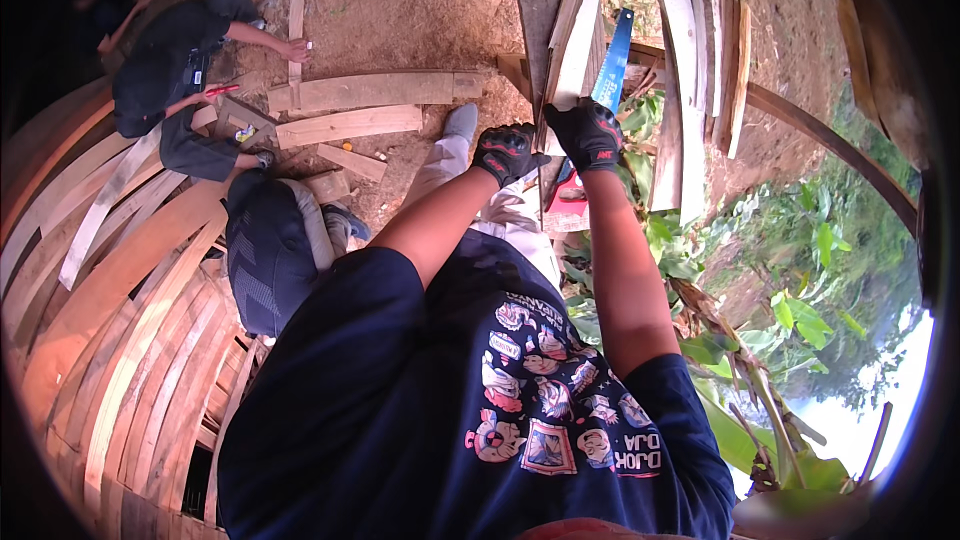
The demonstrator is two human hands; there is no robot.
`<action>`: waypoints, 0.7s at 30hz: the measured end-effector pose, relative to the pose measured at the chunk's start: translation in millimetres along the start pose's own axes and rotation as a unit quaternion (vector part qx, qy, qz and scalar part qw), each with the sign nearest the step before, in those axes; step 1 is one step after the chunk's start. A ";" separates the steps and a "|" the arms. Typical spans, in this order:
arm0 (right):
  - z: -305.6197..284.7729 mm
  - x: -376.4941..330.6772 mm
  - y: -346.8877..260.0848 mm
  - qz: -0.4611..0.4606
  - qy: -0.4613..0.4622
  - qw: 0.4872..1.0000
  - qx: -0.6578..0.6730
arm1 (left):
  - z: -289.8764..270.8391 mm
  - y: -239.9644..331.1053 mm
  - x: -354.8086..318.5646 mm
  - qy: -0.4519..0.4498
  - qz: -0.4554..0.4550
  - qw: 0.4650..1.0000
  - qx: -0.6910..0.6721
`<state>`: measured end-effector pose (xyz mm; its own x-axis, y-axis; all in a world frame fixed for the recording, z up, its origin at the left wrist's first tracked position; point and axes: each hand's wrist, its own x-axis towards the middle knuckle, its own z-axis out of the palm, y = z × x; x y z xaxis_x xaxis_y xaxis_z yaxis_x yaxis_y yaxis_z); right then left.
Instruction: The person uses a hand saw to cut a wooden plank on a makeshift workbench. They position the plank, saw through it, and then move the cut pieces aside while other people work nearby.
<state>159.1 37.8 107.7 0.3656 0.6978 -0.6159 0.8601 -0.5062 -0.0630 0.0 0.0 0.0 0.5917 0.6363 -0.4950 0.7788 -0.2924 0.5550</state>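
Both my hands wear black gloves with red marks and are close together at the near end of some boards. My left hand (506,152) is closed, fingers curled; whatever it grips is hidden. My right hand (588,136) is closed too, at the near end of a pale wood strip (575,45) lying on a dark plank (533,0); I cannot make out what it holds. A handsaw with a blue blade (613,62) sticks out beyond my right hand, its near end hidden by the glove. Just below the hands shows a red and white object (568,202), partly covered.
More boards (690,70) lie to the right, near green plants (800,290). On the left, a person in dark clothes (175,65) holds an upright strip (298,10); another person (270,255) bends nearby. Curved planks (345,90) lie on brown soil, beside a planked wooden structure (130,360).
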 end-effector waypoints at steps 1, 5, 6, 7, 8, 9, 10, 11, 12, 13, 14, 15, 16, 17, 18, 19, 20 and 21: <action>-5.6 -3.2 -5.5 0.006 -0.004 1.000 -0.001 | -1.0 1.3 0.2 0.000 -0.001 1.000 0.002; 0.3 -5.0 -9.4 0.012 0.016 1.000 -0.021 | 6.6 0.8 3.9 -0.001 0.003 1.000 0.002; 0.0 -4.8 -10.0 0.008 0.016 1.000 -0.019 | 8.3 0.7 4.9 -0.001 -0.002 1.000 0.012; -0.2 -4.8 -11.4 0.006 0.023 1.000 -0.015 | 9.2 -1.0 6.6 -0.002 -0.006 1.000 0.009; -0.3 -4.8 -13.2 0.004 0.030 0.999 -0.010 | 10.4 -2.4 7.7 -0.004 -0.011 1.000 0.005; 0.9 -4.6 -12.3 0.005 0.035 0.999 -0.006 | 7.9 -0.2 7.1 -0.008 -0.014 1.000 0.001; 7.3 -2.1 -8.2 -0.003 0.052 0.999 -0.006 | 5.2 1.9 7.3 -0.029 -0.025 0.999 -0.004; 9.8 -0.6 -6.2 -0.002 0.048 0.999 -0.005 | 2.8 4.1 6.6 -0.034 -0.027 0.999 -0.006; 10.3 -0.1 -5.8 0.001 0.044 0.999 -0.002 | -0.9 5.7 5.0 -0.039 -0.028 0.999 -0.006; 12.7 1.0 -4.4 0.003 0.041 0.999 0.001 | -4.9 7.0 3.5 -0.045 -0.029 0.999 -0.006; 26.0 6.8 3.2 -0.009 0.059 0.998 0.002 | -9.2 7.5 2.5 -0.056 -0.027 0.998 -0.025; 24.9 8.0 2.7 -0.008 0.051 0.999 0.002 | -11.0 6.3 2.5 -0.066 -0.032 0.997 -0.027; 24.4 7.6 2.2 -0.006 0.044 0.999 0.003 | -12.6 4.9 1.6 -0.076 -0.037 0.996 -0.028; 23.8 6.5 1.4 -0.004 0.036 0.999 0.004 | -14.9 2.2 1.0 -0.087 -0.042 0.995 -0.030; 19.4 2.9 -2.9 0.006 0.043 0.999 0.008 | -23.6 -4.3 0.5 -0.122 -0.030 0.992 -0.029; 23.6 6.6 -1.4 -0.018 0.047 0.999 0.008 | -37.4 -6.7 0.3 -0.143 -0.036 0.988 -0.044; 26.3 7.9 1.9 -0.008 0.051 0.998 0.029 | -18.4 -36.3 10.3 -0.147 -0.023 0.988 -0.038; 22.0 5.8 -1.3 0.005 0.055 0.997 0.054 | -33.8 -41.8 17.3 -0.158 -0.050 0.985 -0.040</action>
<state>152.3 31.4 87.0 0.4161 0.7403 -0.5280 0.8152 -0.5610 -0.1442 -29.4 47.3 -9.1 0.5582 0.4021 -0.7258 0.8248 -0.1737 0.5381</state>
